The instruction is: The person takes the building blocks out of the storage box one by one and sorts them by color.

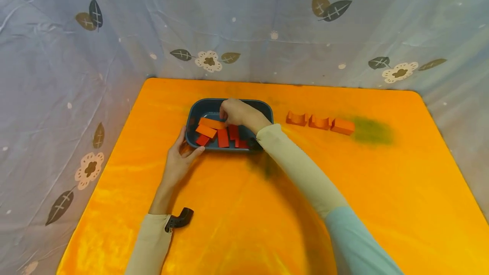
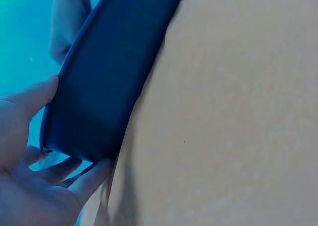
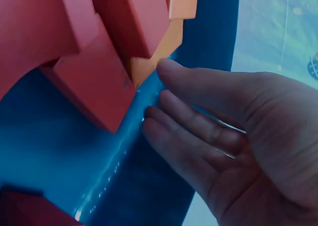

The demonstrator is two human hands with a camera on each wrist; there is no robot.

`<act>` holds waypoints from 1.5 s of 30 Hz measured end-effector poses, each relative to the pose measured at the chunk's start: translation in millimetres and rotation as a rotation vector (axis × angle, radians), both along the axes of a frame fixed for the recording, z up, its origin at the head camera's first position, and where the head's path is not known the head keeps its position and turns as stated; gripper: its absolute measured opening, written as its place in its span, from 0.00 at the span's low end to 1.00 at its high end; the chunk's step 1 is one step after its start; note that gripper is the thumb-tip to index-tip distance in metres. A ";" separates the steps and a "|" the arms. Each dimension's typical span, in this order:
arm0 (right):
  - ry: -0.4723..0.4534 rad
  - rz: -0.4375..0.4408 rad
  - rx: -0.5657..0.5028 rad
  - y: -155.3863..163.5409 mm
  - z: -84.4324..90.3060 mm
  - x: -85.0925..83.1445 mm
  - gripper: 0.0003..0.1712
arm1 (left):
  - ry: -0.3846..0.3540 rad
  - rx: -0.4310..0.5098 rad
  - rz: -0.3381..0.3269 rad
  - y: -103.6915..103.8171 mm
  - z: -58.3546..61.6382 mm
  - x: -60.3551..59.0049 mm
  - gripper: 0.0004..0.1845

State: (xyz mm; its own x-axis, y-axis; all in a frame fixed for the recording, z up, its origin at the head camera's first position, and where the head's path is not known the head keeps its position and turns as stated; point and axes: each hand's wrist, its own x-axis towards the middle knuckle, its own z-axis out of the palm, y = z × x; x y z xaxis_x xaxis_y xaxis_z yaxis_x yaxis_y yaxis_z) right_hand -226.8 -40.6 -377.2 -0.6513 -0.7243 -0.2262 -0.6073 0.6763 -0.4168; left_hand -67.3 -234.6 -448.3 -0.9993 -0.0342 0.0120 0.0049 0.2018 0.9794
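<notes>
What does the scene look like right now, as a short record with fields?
left hand: grips the near left corner of the blue tray
right hand: inside the tray, fingers straight, touching an orange block
tray contents: several red and orange blocks, loosely piled
outside tray: three orange blocks in a row to its right
surface: orange table
backdrop: blue cloth with leaves and flowers

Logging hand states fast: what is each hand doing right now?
Left hand: holds the dark blue plastic tray by its corner.
Right hand: open, fingers touching an orange block, nothing gripped.
</notes>
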 end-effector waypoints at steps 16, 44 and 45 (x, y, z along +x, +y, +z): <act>0.019 0.087 0.157 -7.2 -8.9 -6.3 0.18 | 0.001 0.035 -0.011 4.4 -1.2 -0.7 0.48; 0.022 -0.001 -0.199 13.3 13.3 -0.3 0.22 | 0.021 0.061 0.009 1.4 -1.6 -0.3 0.47; 0.001 -0.012 -0.232 16.6 14.7 1.0 0.23 | 0.017 0.059 0.009 1.4 -1.6 -0.4 0.47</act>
State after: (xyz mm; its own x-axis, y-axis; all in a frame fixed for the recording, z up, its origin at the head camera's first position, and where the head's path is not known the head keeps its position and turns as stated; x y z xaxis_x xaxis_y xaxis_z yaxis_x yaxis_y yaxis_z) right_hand -225.7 -24.0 -362.6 -0.6600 -0.7493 -0.0538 -0.6004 0.5692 -0.5618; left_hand -67.7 -233.2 -450.0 -0.9987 -0.0444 0.0262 0.0196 0.1439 0.9894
